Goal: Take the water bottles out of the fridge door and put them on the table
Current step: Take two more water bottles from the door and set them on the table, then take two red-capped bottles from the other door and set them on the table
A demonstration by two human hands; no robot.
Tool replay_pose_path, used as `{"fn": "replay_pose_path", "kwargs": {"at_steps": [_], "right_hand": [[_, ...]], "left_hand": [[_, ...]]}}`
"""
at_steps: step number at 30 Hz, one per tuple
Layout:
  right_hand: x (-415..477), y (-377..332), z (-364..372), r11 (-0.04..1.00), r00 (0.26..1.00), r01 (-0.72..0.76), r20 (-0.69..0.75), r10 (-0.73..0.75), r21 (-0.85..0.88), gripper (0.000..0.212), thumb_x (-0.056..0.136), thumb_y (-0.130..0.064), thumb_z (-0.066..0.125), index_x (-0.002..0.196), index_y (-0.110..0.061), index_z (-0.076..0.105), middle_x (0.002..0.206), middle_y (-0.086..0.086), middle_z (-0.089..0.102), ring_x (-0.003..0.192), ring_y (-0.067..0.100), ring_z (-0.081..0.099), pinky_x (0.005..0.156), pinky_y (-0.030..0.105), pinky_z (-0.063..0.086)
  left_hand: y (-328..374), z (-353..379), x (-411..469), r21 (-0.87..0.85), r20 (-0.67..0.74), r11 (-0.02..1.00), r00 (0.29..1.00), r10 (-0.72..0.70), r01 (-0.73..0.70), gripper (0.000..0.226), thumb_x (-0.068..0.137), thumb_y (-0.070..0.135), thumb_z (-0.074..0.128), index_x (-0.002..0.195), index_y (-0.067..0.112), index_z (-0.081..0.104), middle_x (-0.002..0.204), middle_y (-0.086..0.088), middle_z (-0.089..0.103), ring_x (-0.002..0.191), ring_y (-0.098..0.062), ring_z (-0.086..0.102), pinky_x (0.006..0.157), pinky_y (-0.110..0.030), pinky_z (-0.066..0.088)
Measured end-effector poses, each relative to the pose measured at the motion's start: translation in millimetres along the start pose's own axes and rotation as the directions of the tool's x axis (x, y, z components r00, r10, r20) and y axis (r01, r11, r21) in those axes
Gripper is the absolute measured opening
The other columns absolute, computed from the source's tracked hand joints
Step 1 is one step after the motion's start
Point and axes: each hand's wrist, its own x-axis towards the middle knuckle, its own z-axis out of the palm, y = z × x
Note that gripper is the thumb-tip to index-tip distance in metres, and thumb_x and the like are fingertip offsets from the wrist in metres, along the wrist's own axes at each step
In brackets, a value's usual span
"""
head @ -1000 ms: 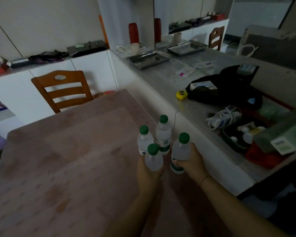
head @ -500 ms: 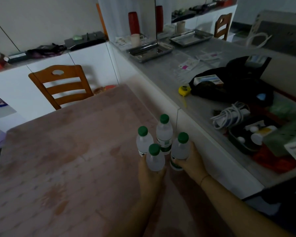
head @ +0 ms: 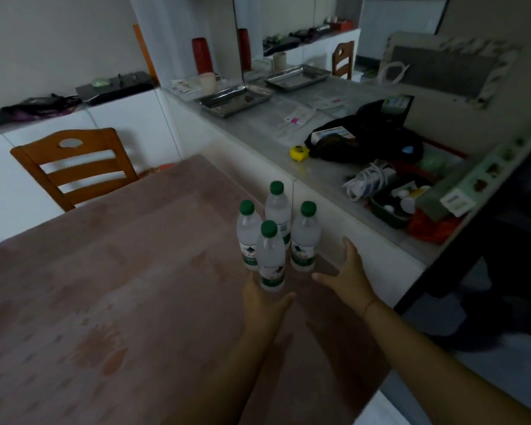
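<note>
Several clear water bottles with green caps [head: 303, 237] stand upright in a tight cluster on the brown table [head: 105, 286], close to its right edge. The nearest bottle [head: 270, 259] stands right at my left hand [head: 264, 305], whose thumb sticks out to the right below the bottle's base; the fingertips are partly hidden by the bottle. My right hand [head: 347, 271] hovers just right of the cluster with its fingers spread, touching no bottle.
A wooden chair [head: 74, 167] stands at the table's far side. A grey counter [head: 288, 139] runs along the right, carrying metal trays [head: 236, 99], a yellow tape measure [head: 299, 152], a black bag [head: 365, 139], white cables and a bin of small items.
My right hand has let go of the right-hand bottle and drawn back to the right. My left hand's grip on the nearest bottle has loosened. The bottles now stand on the table.
</note>
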Motion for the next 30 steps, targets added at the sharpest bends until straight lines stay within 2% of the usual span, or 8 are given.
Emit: {"fn": "replay_pose_path", "kwargs": {"at_steps": [2, 5, 6, 9, 12, 14, 18, 30], "right_hand": [[-26, 2, -4, 1.0, 0.999, -0.011, -0.052, 0.012, 0.009, 0.112, 0.066, -0.019, 0.085, 0.151, -0.016, 0.011, 0.157, 0.008, 0.015, 0.143, 0.023, 0.02, 0.115, 0.041, 0.026], [-74, 2, -9, 0.999, 0.99, 0.005, -0.138, 0.001, 0.044, 0.111, 0.067, -0.02, 0.085, 0.15, -0.02, 0.012, 0.156, 0.007, 0.016, 0.142, 0.023, 0.022, 0.114, 0.039, 0.026], [-90, 3, -9, 0.998, 0.987, 0.015, -0.163, -0.007, 0.053, 0.111, 0.067, -0.021, 0.085, 0.15, -0.021, 0.012, 0.156, 0.006, 0.017, 0.142, 0.022, 0.023, 0.113, 0.038, 0.027], [-145, 1, -10, 0.999, 0.974, 0.034, -0.225, -0.028, 0.025, 0.109, 0.069, -0.023, 0.083, 0.151, -0.021, 0.011, 0.156, 0.007, 0.02, 0.142, 0.021, 0.024, 0.113, 0.035, 0.027], [-200, -4, -9, 0.999, 0.959, 0.034, -0.284, -0.022, 0.039, 0.105, 0.071, -0.019, 0.082, 0.15, -0.021, 0.013, 0.154, 0.005, 0.022, 0.141, 0.019, 0.025, 0.113, 0.034, 0.028], [-235, -6, -10, 0.998, 0.949, 0.038, -0.315, -0.021, 0.048, 0.101, 0.071, -0.017, 0.081, 0.149, -0.021, 0.017, 0.152, 0.005, 0.025, 0.138, 0.018, 0.029, 0.113, 0.038, 0.032], [-297, -7, -17, 0.999, 0.927, 0.029, -0.376, -0.016, 0.029, 0.092, 0.071, -0.013, 0.081, 0.144, -0.025, 0.026, 0.14, 0.001, 0.035, 0.123, 0.009, 0.038, 0.104, 0.028, 0.036], [-452, 14, -25, 1.0, 0.897, -0.025, -0.441, 0.031, 0.018, 0.093, 0.073, -0.018, 0.081, 0.147, -0.019, 0.024, 0.15, 0.004, 0.03, 0.138, 0.019, 0.032, 0.113, 0.037, 0.033]], "left_hand": [[1, -8, -16, 0.009, 0.055, 0.998, 0.997, 0.055, -0.055, 0.072, 0.069, 0.012, 0.085, 0.131, 0.009, 0.047, 0.111, 0.01, 0.041, 0.106, -0.005, 0.043, 0.086, -0.019, 0.038], [-4, -21, -42, -0.014, 0.14, 0.985, 0.975, 0.171, -0.171, 0.063, 0.067, 0.016, 0.086, 0.115, 0.033, 0.049, 0.11, 0.024, 0.05, 0.103, 0.011, 0.053, 0.082, -0.007, 0.042], [-5, -25, -49, -0.007, 0.168, 0.981, 0.967, 0.192, -0.194, 0.064, 0.067, 0.02, 0.087, 0.118, 0.033, 0.05, 0.117, 0.023, 0.052, 0.108, 0.012, 0.052, 0.088, -0.009, 0.044], [-12, -40, -72, -0.038, 0.287, 0.964, 0.921, 0.262, -0.263, 0.065, 0.067, 0.028, 0.086, 0.124, 0.018, 0.058, 0.126, 0.0, 0.063, 0.117, -0.013, 0.06, 0.095, -0.038, 0.053], [-19, -55, -98, -0.021, 0.384, 0.962, 0.886, 0.258, -0.271, 0.081, 0.066, 0.045, 0.085, 0.134, 0.017, 0.051, 0.134, -0.005, 0.058, 0.124, -0.02, 0.056, 0.1, -0.047, 0.048], [-11, -69, -126, 0.0, 0.413, 0.966, 0.88, 0.236, -0.259, 0.091, 0.067, 0.04, 0.085, 0.142, 0.017, 0.041, 0.144, -0.004, 0.045, 0.132, -0.019, 0.046, 0.109, -0.041, 0.04], [-2, -87, -168, 0.016, 0.498, 0.963, 0.837, 0.226, -0.269, 0.088, 0.075, 0.019, 0.081, 0.148, 0.016, 0.03, 0.15, -0.003, 0.038, 0.133, -0.018, 0.042, 0.101, -0.027, 0.037], [-11, -117, -316, 0.012, 0.513, 0.957, 0.823, 0.243, -0.29, 0.085, 0.078, 0.02, 0.078, 0.147, 0.02, 0.03, 0.151, -0.001, 0.038, 0.132, -0.017, 0.043, 0.098, -0.025, 0.037]]}}
